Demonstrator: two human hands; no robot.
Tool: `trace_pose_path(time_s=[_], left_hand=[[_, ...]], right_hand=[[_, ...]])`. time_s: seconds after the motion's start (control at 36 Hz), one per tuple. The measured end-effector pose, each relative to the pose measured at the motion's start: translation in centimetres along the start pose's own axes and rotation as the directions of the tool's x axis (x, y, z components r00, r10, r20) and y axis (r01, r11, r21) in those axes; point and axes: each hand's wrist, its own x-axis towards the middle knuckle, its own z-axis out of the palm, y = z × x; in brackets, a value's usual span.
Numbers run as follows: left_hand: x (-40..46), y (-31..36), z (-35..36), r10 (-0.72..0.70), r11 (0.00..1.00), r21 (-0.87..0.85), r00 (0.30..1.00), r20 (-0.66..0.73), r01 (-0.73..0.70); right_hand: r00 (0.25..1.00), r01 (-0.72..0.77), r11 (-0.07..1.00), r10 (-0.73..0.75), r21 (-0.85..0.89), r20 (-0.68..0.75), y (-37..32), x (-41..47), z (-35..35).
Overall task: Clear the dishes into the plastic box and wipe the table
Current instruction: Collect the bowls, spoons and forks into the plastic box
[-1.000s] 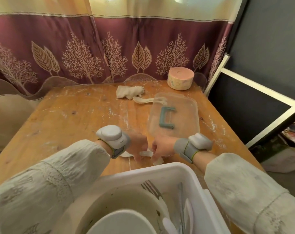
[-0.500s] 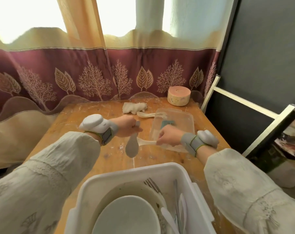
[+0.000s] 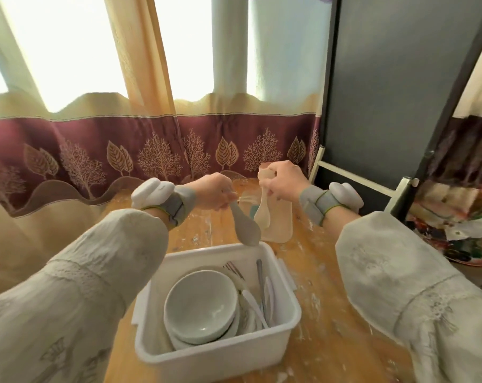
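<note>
Each grip pinches a spoon by its handle, the left hand point(image 3: 216, 190) a grey spoon point(image 3: 245, 226) and the right hand point(image 3: 282, 183) a cream spoon point(image 3: 262, 214), both dangling light, rigid, probably slippery and breakable, above the plastic box point(image 3: 286, 313) rim at 12 o'clock.

The person wears loose, pale cream sleeves point(image 3: 96, 275) of crinkled cloth with lace bands and embroidered motifs, gathered at the cuffs. Each wrist carries a grey strap point(image 3: 176, 205) edged in green, with a rounded white device point(image 3: 151, 190) mounted at its outer side.
</note>
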Motion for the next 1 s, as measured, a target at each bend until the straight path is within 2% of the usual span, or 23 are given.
trace_pose_path(time_s=[0.11,0.22,0.33,0.44,0.67,0.75,0.83,0.92,1.0], left_hand=[[-1.8,1.2,2.0,-0.009,0.999,-0.051,0.985,0.172,0.018],[-3.1,2.2,5.0,-0.009,0.999,-0.027,0.944,0.329,0.019],[-3.4,2.4,8.0,-0.049,0.998,0.047,0.906,0.42,0.032],[-3.5,2.4,9.4,-0.05,0.999,0.035,0.884,0.464,0.039],[-3.6,1.9,9.5,-0.056,0.997,-0.028,0.927,0.371,0.071],[-3.7,1.3,8.9,-0.069,0.996,-0.032,0.959,0.275,0.081],[-3.8,0.3,8.1,-0.087,0.996,-0.017,0.989,0.122,0.089],[-4.1,-1.0,7.4,-0.12,0.993,-0.002,0.993,0.018,0.12],[-4.7,-2.5,7.6,-0.167,0.984,0.076,0.978,0.121,0.159]], right_hand=[[0.997,0.018,1.0,-0.018,-0.003,-0.076,-0.1,-1.6,-1.1],[0.994,0.038,0.995,-0.028,0.092,-0.108,-0.2,-2.8,-2.1],[0.994,0.04,0.976,-0.017,0.216,-0.111,-0.4,-3.4,-2.7],[0.998,0.027,0.969,-0.012,0.246,-0.063,0.2,-3.8,-2.7],[1.0,0.009,0.98,-0.009,0.199,0.001,1.4,-4.1,-2.4],[1.0,0.023,0.974,-0.022,0.225,-0.004,1.3,-4.0,-2.3],[0.999,0.04,0.965,-0.04,0.261,-0.007,0.9,-4.0,-2.1],[0.991,0.013,0.967,-0.047,0.254,0.126,0.6,-4.0,-1.3],[0.954,-0.009,0.984,-0.045,0.177,0.296,0.6,-4.5,0.1]])
